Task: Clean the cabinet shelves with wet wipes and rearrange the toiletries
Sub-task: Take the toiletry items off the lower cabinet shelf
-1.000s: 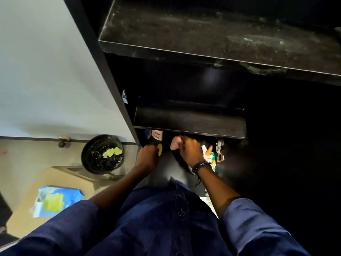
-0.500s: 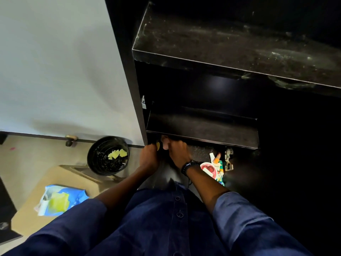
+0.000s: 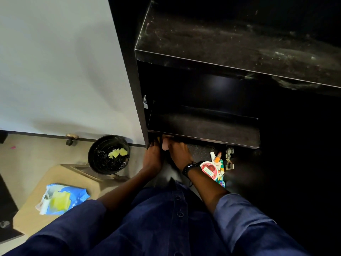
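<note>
Both hands reach into the dark bottom compartment at its left end, under the middle shelf [image 3: 203, 129]. My left hand [image 3: 152, 157] is closed, with a sliver of yellow wet wipe [image 3: 158, 139] showing at its fingertips. Touching it, my right hand [image 3: 180, 154], which wears a black bead bracelet, grips a pale pink toiletry item [image 3: 164, 145]; the fingertips are hidden under the shelf edge. Several toiletries [image 3: 214, 168] lie in a heap at the compartment's right side. The top shelf [image 3: 239, 43] looks dusty and streaked.
A black bin [image 3: 108, 154] holding used yellow wipes stands on the floor left of the cabinet. A blue wet wipes pack [image 3: 62, 198] lies open on a tan stool [image 3: 29, 215]. A metal hinge [image 3: 229, 157] hangs beside the toiletries. A white wall [image 3: 55, 61] runs along the left.
Both hands have pushed further back and left under the middle shelf, so less of the yellow wipe and the pink item shows. My head has turned left.
</note>
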Available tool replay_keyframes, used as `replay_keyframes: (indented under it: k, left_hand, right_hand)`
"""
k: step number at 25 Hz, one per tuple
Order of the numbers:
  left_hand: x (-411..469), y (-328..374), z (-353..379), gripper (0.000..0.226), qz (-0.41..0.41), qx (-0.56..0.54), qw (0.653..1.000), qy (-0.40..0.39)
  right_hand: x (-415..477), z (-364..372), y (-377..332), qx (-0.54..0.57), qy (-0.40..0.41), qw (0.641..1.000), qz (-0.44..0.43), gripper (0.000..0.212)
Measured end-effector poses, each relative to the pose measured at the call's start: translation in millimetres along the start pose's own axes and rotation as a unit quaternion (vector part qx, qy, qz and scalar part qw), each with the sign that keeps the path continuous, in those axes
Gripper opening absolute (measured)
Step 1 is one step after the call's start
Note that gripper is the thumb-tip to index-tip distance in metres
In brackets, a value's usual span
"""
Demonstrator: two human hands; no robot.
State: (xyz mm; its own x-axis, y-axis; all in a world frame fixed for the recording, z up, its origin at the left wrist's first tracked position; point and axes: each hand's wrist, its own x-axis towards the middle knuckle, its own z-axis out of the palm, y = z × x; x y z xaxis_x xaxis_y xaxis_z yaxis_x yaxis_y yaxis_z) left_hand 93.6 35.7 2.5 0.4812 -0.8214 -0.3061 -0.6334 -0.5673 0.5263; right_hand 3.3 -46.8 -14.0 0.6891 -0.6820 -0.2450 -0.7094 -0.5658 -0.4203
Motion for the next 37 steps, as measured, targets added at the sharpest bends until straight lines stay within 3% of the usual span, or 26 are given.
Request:
replay_keyframes:
  k: [4,10,13,16,18,26,37]
  left_hand:
    - [-4,-8,7,0.062,0.014,0.004,1.0,-0.009]
    - [-22,-10,9,0.09,0.043,0.003,0.998,-0.053]
    - [-29,-18,11,0.085,0.054,0.0,0.996,-0.07]
    - [-39,-28,9,0.074,0.063,0.002,0.994,-0.088]
    - [-45,-37,6,0.071,0.071,-0.002,0.992,-0.108]
    - [-62,-75,-20,0.057,0.014,-0.001,0.991,-0.132]
    - [-61,-123,-35,0.049,-0.022,0.039,0.989,-0.139]
  right_hand:
    - [-16,1,19,0.054,0.036,0.997,0.051,0.033]
    - [-72,4,85,-0.135,-0.065,0.976,0.159,0.079]
    - [-92,9,101,-0.185,-0.118,0.962,0.162,0.095]
    - [-94,7,100,-0.231,-0.115,0.955,0.145,0.08]
    - [-90,4,94,-0.208,-0.089,0.964,0.141,0.074]
    - [-52,36,1,0.006,-0.077,0.995,0.065,0.094]
    - [-19,74,-46,-0.026,-0.072,0.996,0.037,0.084]
